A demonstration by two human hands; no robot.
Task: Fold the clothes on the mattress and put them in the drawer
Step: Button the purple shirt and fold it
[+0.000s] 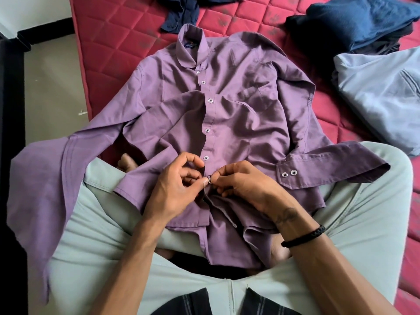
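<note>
A purple long-sleeved shirt (pixel 238 119) lies face up on the red quilted mattress (pixel 127 42), its hem over my crossed legs and its collar pointing away. Most of the front buttons are fastened. My left hand (pixel 179 185) pinches the shirt's left front edge near the lower placket. My right hand (pixel 245 183) pinches the opposite edge at a small button (pixel 209 181) between both thumbs. One sleeve spreads out to the left over my knee; the other cuff rests on my right knee.
Dark blue folded clothes (pixel 354 21) and a light blue garment (pixel 381 92) lie at the right on the mattress. A navy garment (pixel 181 12) sits beyond the collar. Bare floor (pixel 50 87) runs along the mattress's left edge. No drawer is in view.
</note>
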